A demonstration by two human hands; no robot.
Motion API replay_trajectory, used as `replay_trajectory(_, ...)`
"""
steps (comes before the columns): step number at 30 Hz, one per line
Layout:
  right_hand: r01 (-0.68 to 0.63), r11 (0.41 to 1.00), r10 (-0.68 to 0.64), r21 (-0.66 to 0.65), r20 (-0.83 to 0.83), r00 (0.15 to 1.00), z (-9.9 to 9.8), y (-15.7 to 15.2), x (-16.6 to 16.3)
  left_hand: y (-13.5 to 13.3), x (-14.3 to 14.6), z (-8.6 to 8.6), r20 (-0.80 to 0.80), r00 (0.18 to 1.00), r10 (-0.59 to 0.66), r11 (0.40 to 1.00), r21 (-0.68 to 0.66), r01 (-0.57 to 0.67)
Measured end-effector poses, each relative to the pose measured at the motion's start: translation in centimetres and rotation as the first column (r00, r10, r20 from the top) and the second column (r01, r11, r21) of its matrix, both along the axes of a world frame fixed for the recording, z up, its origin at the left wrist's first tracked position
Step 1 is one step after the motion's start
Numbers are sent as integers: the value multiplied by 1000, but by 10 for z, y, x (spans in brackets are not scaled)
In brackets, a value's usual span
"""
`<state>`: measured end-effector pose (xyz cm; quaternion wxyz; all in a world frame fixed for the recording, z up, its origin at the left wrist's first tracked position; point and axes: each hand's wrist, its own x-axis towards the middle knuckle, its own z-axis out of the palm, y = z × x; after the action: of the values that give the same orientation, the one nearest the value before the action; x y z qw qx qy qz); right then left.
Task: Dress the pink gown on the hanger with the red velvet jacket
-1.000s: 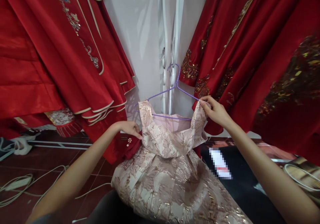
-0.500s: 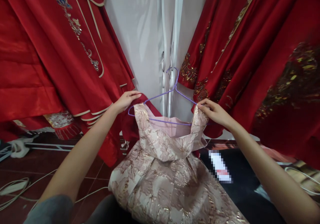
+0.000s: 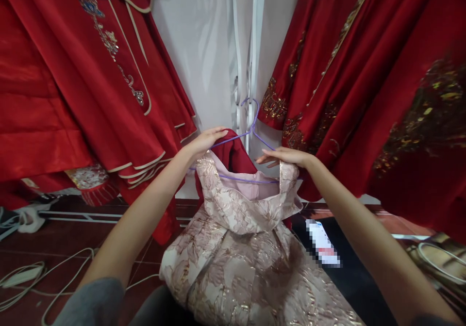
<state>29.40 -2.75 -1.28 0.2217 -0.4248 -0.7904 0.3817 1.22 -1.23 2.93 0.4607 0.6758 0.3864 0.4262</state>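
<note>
A pale pink brocade dress (image 3: 251, 263) with gold threads lies before me on a purple wire hanger (image 3: 252, 128), whose hook points away. My left hand (image 3: 209, 140) is above the left shoulder strap (image 3: 208, 168), its fingertips on a fold of dark red cloth (image 3: 236, 152) behind the hanger. The fingers seem closed on that cloth; the thumb is hidden. Palm down, my right hand (image 3: 282, 156) lies over the top of the right shoulder strap (image 3: 289, 176), fingers stretched leftward and apart across the hanger's arm.
Red embroidered garments hang at left (image 3: 120, 88) and right (image 3: 345, 83), with white panels (image 3: 196, 49) between them. Pale cables (image 3: 69, 287) trail over the dark red tiled floor (image 3: 149, 263). A blurred white label (image 3: 323, 242) lies on a black surface at right.
My left hand has moved right and slightly up, and the dark red cloth has shifted right with it. My right hand has let go of the strap and reached left with fingers extended.
</note>
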Motion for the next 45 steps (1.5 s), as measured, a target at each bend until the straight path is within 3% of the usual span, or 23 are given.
replay_trajectory(5,-116,965,120,-233,2,993,9,1,-7,4,-1,-1,14,998,-60,998,-16,61)
replay_trajectory(11,-96,889,34,-448,-144,989,1,2,-2,11,-5,-10,59,996,-70,997,-34,72)
replay_trajectory(15,34,881,-186,-472,-280,942,-10,3,-1,19,-5,-14,88,994,-65,998,-21,67)
replay_trajectory(20,73,917,-309,-392,-582,753,-18,6,3,23,-6,-14,77,994,-73,996,-36,76)
replay_trajectory(22,155,946,-309,-285,-642,702,-21,11,6,23,-5,-15,88,992,-89,995,-39,93)
replay_trajectory(25,341,940,-275,-20,-638,719,-24,19,11,24,0,-18,130,988,-88,994,-57,96)
replay_trajectory(27,473,855,-265,212,-607,750,-25,24,15,23,4,-21,173,982,-71,994,-69,83)
replay_trajectory(29,588,694,-311,417,-563,766,-26,24,21,23,8,-26,221,973,-64,995,-65,80)
replay_trajectory(32,638,467,-451,613,-455,767,-27,18,34,25,11,-35,295,954,-43,997,-49,60)
replay_trajectory(34,620,397,-540,677,-374,754,-27,10,45,30,13,-41,322,947,-18,1000,-10,22)
replay_trajectory(36,595,373,-600,712,-304,740,-26,2,57,35,14,-45,300,953,34,995,79,-60)
replay_trajectory(39,547,359,-662,756,-207,720,-24,-9,72,39,11,-45,167,961,218,908,327,-263)
replay_trajectory(42,508,355,-709,785,-129,694,-21,-19,79,34,0,-42,38,883,469,684,617,-390)
replay_trajectory(45,489,393,-737,779,-51,674,-17,-29,77,26,-16,-45,-70,738,671,480,799,-362)
